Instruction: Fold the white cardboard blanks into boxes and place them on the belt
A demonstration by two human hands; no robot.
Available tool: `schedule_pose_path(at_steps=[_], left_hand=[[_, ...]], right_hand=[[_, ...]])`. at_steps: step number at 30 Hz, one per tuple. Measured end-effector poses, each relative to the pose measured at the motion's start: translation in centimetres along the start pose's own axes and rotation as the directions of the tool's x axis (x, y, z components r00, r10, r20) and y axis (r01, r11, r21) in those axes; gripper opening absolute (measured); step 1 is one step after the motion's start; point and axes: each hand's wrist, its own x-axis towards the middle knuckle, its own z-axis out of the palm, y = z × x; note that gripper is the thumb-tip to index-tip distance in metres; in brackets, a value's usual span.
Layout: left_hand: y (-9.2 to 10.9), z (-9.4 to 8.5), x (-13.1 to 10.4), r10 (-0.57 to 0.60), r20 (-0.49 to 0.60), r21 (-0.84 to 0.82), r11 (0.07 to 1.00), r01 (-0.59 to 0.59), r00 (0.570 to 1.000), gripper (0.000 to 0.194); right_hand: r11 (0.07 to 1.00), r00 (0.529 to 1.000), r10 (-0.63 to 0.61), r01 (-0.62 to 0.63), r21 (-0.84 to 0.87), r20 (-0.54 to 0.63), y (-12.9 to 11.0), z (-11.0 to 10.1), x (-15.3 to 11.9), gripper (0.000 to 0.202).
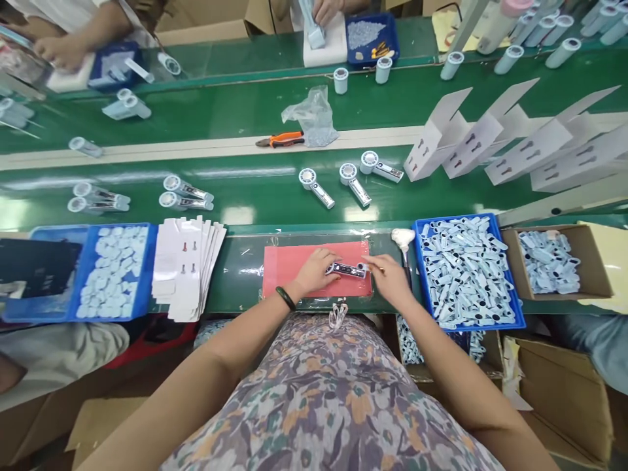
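Note:
A small handheld fan (349, 269) lies across the red mat (284, 261), the inside of its handle showing. My left hand (318, 269) is closed over the fan's left end and hides its head. At the handle's right end is my right hand (390, 278), its thumb and forefinger pinched together. Whether they grip the handle or some tiny part cannot be made out. A white-headed tool with a dark handle (403, 241) lies just right of the mat. Beyond the mat, several similar fans (356, 185) rest on the green belt.
To the right stand a blue tray of pale blue handle covers (521, 317) and a cardboard box (596, 278). Left are flat white cartons (179, 261) and a blue tray of caps (150, 288). Orange pliers (282, 139), a plastic bag (316, 114) and open white boxes (434, 147) lie farther back. Co-workers' hands (326, 10) are opposite.

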Motion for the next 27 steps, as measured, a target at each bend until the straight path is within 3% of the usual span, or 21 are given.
schedule_pose_path(at_steps=[3,6,9,18,23,27], left_hand=[[0.3,0.1,-0.1,0.013,-0.018,-0.007,1.000,-0.013,1.000,0.035],[0.4,0.2,-0.1,0.025,-0.032,-0.017,1.000,-0.025,0.999,0.030],[0.4,0.5,-0.1,0.014,-0.055,-0.023,1.000,-0.015,0.998,0.020],[0.4,2.2,-0.2,-0.095,-0.107,-0.013,0.995,0.095,0.990,0.014],[0.7,1.8,-0.1,-0.106,-0.079,-0.002,0.994,0.106,0.991,0.014],[1.2,0.9,-0.5,-0.087,-0.034,0.009,0.996,0.088,0.996,0.014]], right_hand=[[0.996,0.996,0.026,-0.033,0.083,0.084,-1.9,4.6,0.4,0.040],[0.993,0.998,0.060,-0.063,0.097,0.037,-2.3,6.3,0.9,0.035],[0.996,0.999,0.054,-0.054,0.064,0.007,-2.2,6.3,1.0,0.028],[0.988,0.997,0.073,-0.074,-0.133,-0.016,-1.6,5.8,-0.1,0.018],[0.987,0.991,0.118,-0.110,-0.115,0.065,0.2,5.8,1.0,0.018],[0.994,0.989,0.074,-0.063,-0.088,0.131,0.9,5.4,1.2,0.025]])
